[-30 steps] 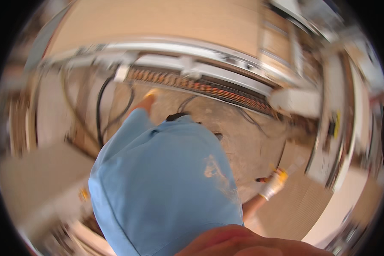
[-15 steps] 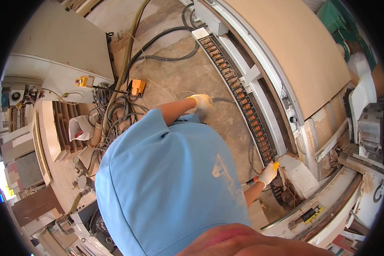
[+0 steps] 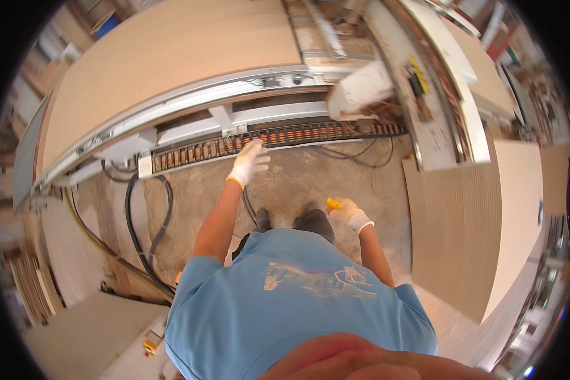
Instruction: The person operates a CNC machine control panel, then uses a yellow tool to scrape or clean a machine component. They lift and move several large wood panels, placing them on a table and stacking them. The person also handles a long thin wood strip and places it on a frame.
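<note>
My left hand, in a white glove with a yellow cuff, reaches forward with its fingers apart and holds nothing. In the view it overlaps the near edge of a black cable chain; I cannot tell whether they touch. My right hand, gloved too, is closed around a small yellow object that sticks out past the fingers. The glove hides the rest of it, so its kind is unclear. Between and below the hands my dark shoes show on the concrete floor.
Across the front runs a long machine table with a large tan board on it. A stack of brown boards stands at the right. Thick black hoses curve over the floor at left, near a grey cabinet.
My view and body have turned to the right, so the machine now lies ahead. My left hand is now stretched toward the cable chain. The yellow object stays in my right hand, farther from the chain.
</note>
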`<state>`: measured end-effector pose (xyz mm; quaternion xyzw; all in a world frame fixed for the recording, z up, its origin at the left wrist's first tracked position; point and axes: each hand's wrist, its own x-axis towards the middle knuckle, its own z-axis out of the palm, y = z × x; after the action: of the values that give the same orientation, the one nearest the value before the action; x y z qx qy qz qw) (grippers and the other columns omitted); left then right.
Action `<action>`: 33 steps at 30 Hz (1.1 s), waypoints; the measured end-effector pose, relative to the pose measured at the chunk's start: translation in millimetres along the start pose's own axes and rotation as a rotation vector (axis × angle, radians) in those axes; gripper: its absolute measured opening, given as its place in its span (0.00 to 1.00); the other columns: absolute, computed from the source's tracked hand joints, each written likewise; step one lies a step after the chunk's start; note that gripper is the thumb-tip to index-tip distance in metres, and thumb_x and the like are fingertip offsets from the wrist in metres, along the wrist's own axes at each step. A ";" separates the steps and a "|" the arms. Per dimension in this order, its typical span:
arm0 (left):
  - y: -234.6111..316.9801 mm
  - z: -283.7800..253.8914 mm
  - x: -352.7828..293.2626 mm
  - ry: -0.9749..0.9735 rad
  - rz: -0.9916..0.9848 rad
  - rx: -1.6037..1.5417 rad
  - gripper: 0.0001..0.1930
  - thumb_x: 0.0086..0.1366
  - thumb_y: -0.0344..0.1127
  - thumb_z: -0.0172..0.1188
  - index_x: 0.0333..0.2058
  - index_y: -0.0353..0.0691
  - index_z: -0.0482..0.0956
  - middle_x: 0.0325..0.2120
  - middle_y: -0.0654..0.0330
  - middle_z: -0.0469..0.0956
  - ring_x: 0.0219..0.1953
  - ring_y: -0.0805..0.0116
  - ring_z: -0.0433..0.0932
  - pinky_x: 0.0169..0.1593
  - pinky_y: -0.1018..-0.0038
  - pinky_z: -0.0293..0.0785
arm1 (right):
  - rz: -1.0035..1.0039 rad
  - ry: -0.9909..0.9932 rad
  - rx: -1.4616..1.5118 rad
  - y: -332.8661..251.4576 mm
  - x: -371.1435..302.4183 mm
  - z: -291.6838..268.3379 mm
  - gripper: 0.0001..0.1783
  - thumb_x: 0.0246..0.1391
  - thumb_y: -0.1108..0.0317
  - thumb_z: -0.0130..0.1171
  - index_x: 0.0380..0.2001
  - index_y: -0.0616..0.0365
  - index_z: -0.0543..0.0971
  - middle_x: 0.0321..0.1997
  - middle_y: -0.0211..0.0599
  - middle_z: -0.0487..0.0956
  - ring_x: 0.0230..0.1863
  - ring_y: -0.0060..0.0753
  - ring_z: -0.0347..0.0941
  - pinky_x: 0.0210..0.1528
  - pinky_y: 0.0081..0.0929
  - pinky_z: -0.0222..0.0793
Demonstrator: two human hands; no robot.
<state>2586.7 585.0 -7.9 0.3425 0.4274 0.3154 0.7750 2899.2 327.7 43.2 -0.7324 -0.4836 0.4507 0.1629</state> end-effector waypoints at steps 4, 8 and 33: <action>31.4 34.5 13.3 -0.165 -0.021 0.164 0.25 0.75 0.52 0.57 0.59 0.38 0.77 0.53 0.53 0.82 0.52 0.57 0.82 0.50 0.61 0.80 | 0.017 -0.082 -0.138 12.8 -28.2 2.2 0.22 0.58 0.55 0.63 0.53 0.51 0.83 0.52 0.53 0.84 0.55 0.55 0.80 0.55 0.41 0.74; -41.1 60.7 15.0 -0.171 -0.088 0.444 0.22 0.73 0.51 0.58 0.53 0.38 0.80 0.46 0.57 0.84 0.45 0.62 0.84 0.48 0.63 0.81 | 0.426 0.358 0.123 69.1 -15.6 -39.9 0.24 0.58 0.56 0.58 0.53 0.58 0.82 0.48 0.57 0.85 0.53 0.58 0.81 0.55 0.43 0.75; -158.2 492.8 -104.8 -0.741 -0.296 0.922 0.16 0.69 0.46 0.66 0.46 0.42 0.83 0.20 0.63 0.79 0.16 0.71 0.75 0.21 0.73 0.69 | 0.017 1.119 1.212 210.6 -162.9 -293.1 0.21 0.69 0.51 0.53 0.53 0.56 0.78 0.50 0.45 0.83 0.45 0.40 0.82 0.47 0.38 0.78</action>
<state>3005.0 284.8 109.4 0.6667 0.2647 -0.1532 0.6797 3236.6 145.2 141.4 -0.6374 0.0019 0.2034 0.7432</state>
